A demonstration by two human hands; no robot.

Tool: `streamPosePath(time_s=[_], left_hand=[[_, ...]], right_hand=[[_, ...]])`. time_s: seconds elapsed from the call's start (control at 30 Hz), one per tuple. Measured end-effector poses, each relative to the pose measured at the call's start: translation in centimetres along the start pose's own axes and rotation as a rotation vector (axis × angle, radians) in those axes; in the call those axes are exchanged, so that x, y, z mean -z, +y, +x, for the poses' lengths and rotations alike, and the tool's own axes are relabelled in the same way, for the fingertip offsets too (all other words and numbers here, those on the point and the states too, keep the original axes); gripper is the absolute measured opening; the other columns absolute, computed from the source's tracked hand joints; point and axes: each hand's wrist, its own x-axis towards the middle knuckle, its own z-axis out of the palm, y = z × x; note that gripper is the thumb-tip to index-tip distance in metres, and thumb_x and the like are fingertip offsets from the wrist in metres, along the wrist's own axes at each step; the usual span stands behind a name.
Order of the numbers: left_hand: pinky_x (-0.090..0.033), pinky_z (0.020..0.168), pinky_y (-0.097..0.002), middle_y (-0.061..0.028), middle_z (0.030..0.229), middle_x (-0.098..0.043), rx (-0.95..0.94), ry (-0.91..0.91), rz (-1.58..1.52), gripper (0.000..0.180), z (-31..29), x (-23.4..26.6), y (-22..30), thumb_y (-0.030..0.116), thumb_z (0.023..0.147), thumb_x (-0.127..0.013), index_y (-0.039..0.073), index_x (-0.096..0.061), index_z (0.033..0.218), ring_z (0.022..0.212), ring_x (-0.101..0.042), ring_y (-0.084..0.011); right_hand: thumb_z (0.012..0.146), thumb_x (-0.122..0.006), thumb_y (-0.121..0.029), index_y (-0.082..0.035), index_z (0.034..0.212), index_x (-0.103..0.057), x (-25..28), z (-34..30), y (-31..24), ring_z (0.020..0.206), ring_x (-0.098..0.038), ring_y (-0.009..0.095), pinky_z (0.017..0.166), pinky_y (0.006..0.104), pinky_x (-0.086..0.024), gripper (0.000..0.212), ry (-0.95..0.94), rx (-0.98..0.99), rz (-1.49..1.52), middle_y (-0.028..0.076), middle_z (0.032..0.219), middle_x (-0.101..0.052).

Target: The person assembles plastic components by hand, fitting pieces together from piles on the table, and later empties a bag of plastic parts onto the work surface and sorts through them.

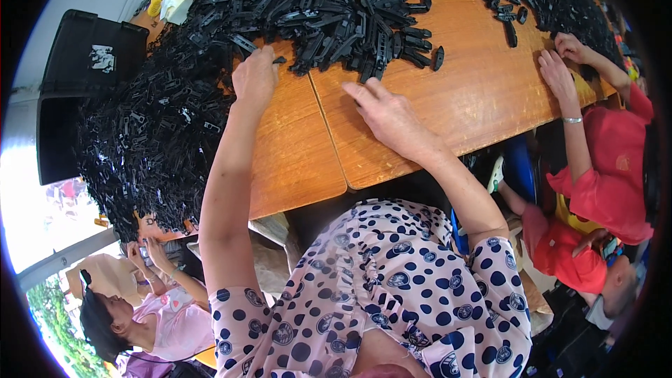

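I get a bright view, with daylight strongest at the lower left, where an opening (35, 203) burns out to white. The wooden surface (455, 115) is evenly lit with a soft sheen. Small glints speckle the heaped black parts (154, 119), whose darkest areas swallow detail for me. Soft shading falls along the left forearm (234, 168). My fisheye bends straight edges, stretches people near the rim and fades into black corners. Fine detail looks slightly soft out there.
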Motion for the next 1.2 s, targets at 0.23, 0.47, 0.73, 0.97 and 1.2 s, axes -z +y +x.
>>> streamPosePath(time_s=[0.23, 0.47, 0.73, 0.97, 1.2], left_hand=[[-0.046, 0.046, -0.0222, -0.0052, 0.076, -0.062, 0.515, -0.131, -1.676, 0.012, -6.7, 2.1, 3.5, 0.011, 0.087, -0.065, 0.006, -0.054, 0.085, 0.055, -0.062, -0.0133], [-0.048, 0.048, -0.022, -0.0056, 0.081, -0.063, 0.459, 0.016, -1.859, 0.006, -10.2, 3.7, 8.5, 0.005, 0.089, -0.061, 0.005, -0.055, 0.09, 0.057, -0.062, -0.0124], [-0.051, 0.052, -0.0231, -0.0075, 0.097, -0.062, 0.565, 0.025, -2.009, 0.015, -11.6, 5.0, 10.4, 0.005, 0.087, -0.063, 0.003, -0.056, 0.1, 0.062, -0.061, -0.0118], [-0.052, 0.052, -0.0232, -0.0042, 0.095, -0.06, 0.711, -0.027, -2.228, 0.025, -13.2, 2.5, 9.3, 0.013, 0.086, -0.068, 0.005, -0.058, 0.107, 0.064, -0.056, -0.0089], [-0.051, 0.052, -0.0225, -0.003, 0.086, -0.061, 0.65, 0.242, -2.14, 0.025, -16.7, 2.8, 7.2, 0.012, 0.086, -0.068, 0.004, -0.058, 0.107, 0.064, -0.057, -0.009]], right_hand=[[0.082, -0.068, -0.001, 0.0, 0.095, -0.057, -2.4, 1.1, -2.7, 0.074, -0.057, 0.007, 0.066, 0.0222, -0.048, 0.017, 0.432, -0.32, 1.319, 0.003, 0.088, -0.06], [0.078, -0.069, 0.002, 0.0, 0.088, -0.057, -1.7, 1.4, -5.1, 0.078, -0.063, 0.018, 0.064, 0.0269, -0.052, 0.015, 0.598, -0.136, 0.916, 0.01, 0.09, -0.063], [0.072, -0.068, 0.007, 0.002, 0.085, -0.056, -0.9, 0.5, -4.8, 0.078, -0.063, 0.029, 0.064, 0.0325, -0.053, 0.019, 0.652, 0.11, 0.525, 0.016, 0.091, -0.062], [0.068, -0.066, 0.01, 0.001, 0.084, -0.058, -2.0, 0.2, -5.2, 0.083, -0.063, 0.03, 0.068, 0.0348, -0.054, 0.02, 0.567, 0.282, 0.308, 0.015, 0.092, -0.063], [0.075, -0.071, -0.003, 0.0, 0.098, -0.059, -1.5, 0.8, -9.0, 0.083, -0.063, 0.029, 0.073, 0.0319, -0.051, 0.026, 0.425, 0.126, 0.469, 0.014, 0.092, -0.063]])
